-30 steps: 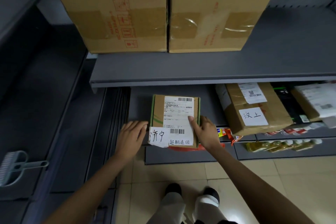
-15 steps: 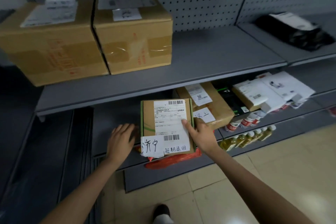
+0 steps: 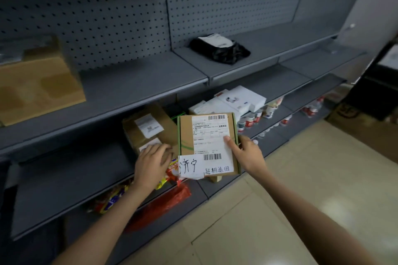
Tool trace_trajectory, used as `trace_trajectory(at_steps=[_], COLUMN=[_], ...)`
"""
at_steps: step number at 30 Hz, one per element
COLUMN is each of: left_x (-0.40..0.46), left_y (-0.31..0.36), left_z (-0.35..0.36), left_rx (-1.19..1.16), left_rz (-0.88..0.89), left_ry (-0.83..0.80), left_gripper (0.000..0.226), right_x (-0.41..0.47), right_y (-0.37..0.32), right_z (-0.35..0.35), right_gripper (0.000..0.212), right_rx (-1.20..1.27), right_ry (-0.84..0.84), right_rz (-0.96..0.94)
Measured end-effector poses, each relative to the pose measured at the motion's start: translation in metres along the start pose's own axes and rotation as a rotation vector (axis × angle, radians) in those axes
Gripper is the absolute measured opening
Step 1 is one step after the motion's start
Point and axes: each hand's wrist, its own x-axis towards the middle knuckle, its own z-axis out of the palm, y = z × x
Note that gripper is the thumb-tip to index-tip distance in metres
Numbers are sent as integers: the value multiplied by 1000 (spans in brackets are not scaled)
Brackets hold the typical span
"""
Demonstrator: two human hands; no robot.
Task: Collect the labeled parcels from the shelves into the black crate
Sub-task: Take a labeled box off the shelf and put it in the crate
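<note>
Head view is taking in grey shelving (image 3: 140, 90) with a pegboard back, and a person standing before it with both arms reaching out. Their right hand (image 3: 247, 155) is gripping a flat brown parcel (image 3: 206, 142) by its right edge, thumb pressing down on the white shipping label (image 3: 212, 135) and the other fingers curling out of sight underneath. The parcel is hanging in the air just in front of the lower shelf, face up, with a handwritten paper slip (image 3: 190, 166) sticking over its near left corner. The left hand (image 3: 150, 163) is lying beside the parcel's left edge, fingers together and bent downward (whether they are actually touching anything I cannot tell), over the corner of a second labeled cardboard box (image 3: 146, 129) sitting on the lower shelf. Red and yellow snack packets (image 3: 112, 200) are lying at the shelf edge below that hand. A black bag parcel (image 3: 221, 49) is sitting on the upper shelf, and a large brown carton (image 3: 36, 84) is standing at the far left, blurred. White boxes (image 3: 234, 101) are piling up behind the held parcel.
</note>
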Motion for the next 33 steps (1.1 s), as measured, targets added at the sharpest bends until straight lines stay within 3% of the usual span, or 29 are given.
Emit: trace_trajectory(at_steps=[2, 14, 23, 33], left_x=[13, 98, 171, 330], left_y=[36, 249, 382, 513], left_z=[18, 100, 193, 309], left_rx=[-51, -245, -325, -377], left_rz=[24, 359, 558, 669], left_ry=[-9, -144, -213, -235], left_gripper=[15, 23, 24, 23], right_x=[-2, -37, -15, 116], right_y=[26, 150, 253, 352], right_z=[-37, -214, -304, -409], right_gripper=[76, 46, 87, 84], right_rx=[-2, -66, 58, 96], right_ry=[60, 420, 606, 679], right_rz=[27, 284, 483, 549])
